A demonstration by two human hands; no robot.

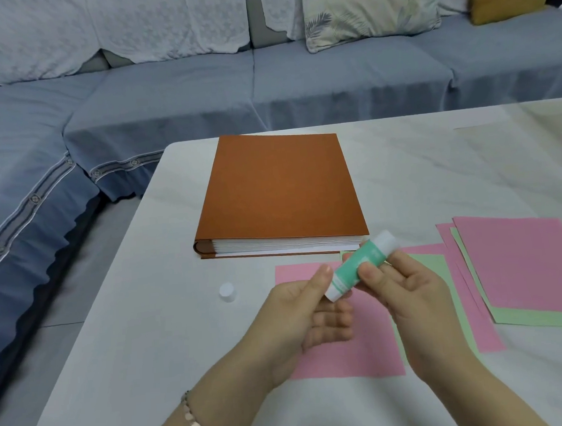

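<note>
Left hand spread; right hand pinches one glue stick; one cap apart.

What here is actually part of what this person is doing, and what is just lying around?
In use: glue stick, gripped by the right hand, left hand beside its lower end; white cap; pink sheet under the hands.
Lying about: brown album; stack of pink and green sheets; sofa; cushions.
</note>
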